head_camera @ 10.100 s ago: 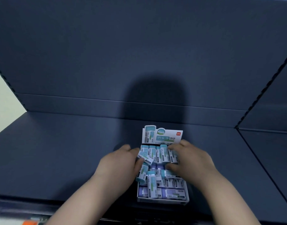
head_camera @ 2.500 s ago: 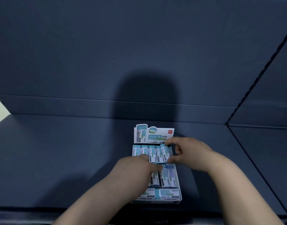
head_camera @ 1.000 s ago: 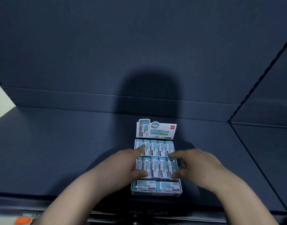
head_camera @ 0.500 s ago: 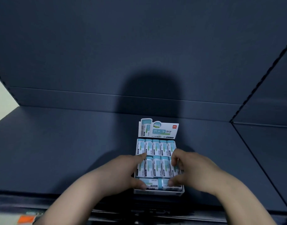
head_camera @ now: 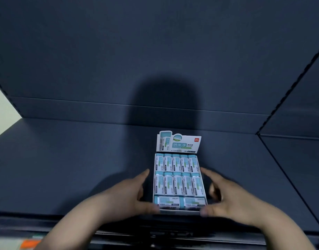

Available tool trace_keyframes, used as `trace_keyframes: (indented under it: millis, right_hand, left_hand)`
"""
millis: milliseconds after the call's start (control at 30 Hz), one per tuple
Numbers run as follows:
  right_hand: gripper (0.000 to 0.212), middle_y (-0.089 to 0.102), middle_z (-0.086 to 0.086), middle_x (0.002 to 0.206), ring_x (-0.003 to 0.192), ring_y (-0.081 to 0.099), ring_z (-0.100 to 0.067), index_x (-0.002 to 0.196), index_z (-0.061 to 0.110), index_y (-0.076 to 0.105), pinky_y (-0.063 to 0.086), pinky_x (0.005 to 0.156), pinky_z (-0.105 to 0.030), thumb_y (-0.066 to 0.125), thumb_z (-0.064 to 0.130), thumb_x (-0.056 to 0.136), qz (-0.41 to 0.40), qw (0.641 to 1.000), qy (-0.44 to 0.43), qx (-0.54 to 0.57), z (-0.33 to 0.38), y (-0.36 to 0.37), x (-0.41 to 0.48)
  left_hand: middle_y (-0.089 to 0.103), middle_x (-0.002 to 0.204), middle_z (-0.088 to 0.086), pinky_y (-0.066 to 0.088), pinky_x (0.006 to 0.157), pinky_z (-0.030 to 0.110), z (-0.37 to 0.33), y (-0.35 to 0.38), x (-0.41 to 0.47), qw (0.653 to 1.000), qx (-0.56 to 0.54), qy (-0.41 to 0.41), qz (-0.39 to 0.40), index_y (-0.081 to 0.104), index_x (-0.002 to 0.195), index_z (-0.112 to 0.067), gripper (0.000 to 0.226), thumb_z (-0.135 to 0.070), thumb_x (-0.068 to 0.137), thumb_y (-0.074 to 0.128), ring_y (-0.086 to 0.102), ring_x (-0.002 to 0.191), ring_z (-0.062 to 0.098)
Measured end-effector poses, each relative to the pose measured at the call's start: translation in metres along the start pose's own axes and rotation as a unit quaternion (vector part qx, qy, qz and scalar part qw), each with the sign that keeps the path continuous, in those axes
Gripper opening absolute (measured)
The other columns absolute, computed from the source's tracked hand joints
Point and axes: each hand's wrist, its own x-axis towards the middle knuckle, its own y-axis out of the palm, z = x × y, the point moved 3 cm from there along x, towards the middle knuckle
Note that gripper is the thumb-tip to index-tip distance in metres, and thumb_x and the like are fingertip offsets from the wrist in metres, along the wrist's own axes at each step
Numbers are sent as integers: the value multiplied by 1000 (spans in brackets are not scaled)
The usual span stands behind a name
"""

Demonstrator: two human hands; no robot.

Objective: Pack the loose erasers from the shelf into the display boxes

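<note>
The display box (head_camera: 180, 212), filled with erasers (head_camera: 176, 184), stands at the shelf's (head_camera: 65, 168) front edge. Left hand (head_camera: 126, 197): fingers extended beside the left wall, thumb touching the front-left corner. Right hand (head_camera: 232, 201): fingers spread and blurred beside the right wall, thumb at the front-right corner.

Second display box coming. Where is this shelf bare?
Bare shelf lies left of the display box to the shelf's edge, behind it to the back wall, and right of it to the seam. Crowded beside the box: the left hand and right hand flank it.
</note>
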Motion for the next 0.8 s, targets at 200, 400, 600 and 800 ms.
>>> trace_keyframes:
  millis: [200, 400, 600, 800]
  right_hand:
    - [117, 51, 43, 116, 107, 53, 5, 128, 69, -4, 45, 93, -22, 79, 55, 47, -7, 999, -38, -23, 10, 24, -4]
    - [96, 50, 42, 113, 108, 50, 4, 122, 72, -1, 43, 90, -19, 73, 53, 64, -41, 997, -29, -51, 14, 19, -1]
    - [99, 46, 44, 116, 116, 47, 4, 117, 77, -3, 42, 98, -23, 75, 48, 64, -62, 998, -16, -9, 12, 24, 1]
    - [82, 49, 23, 127, 118, 44, -2, 123, 69, 9, 40, 99, -24, 69, 57, 70, -73, 997, -10, -34, 16, 19, -9]
  left_hand:
    - [53, 129, -23, 44, 89, 20, -7, 21, -3, 999, 16, 37, -34, -1, 142, -50, 101, -55, 70, 70, 53, 110, 3]
    - [54, 124, -26, 47, 89, 24, -8, 18, 6, 997, 5, 66, -44, -4, 141, -52, 95, -49, 77, 66, 54, 105, 1]
    - [54, 127, -23, 47, 88, 24, -1, 16, 13, 997, 20, 69, -43, -7, 143, -48, 96, -50, 79, 64, 54, 106, 3]
    - [49, 128, -17, 45, 96, 27, -3, 20, 6, 994, 15, 64, -88, 6, 144, -43, 85, -52, 80, 61, 49, 111, 3]
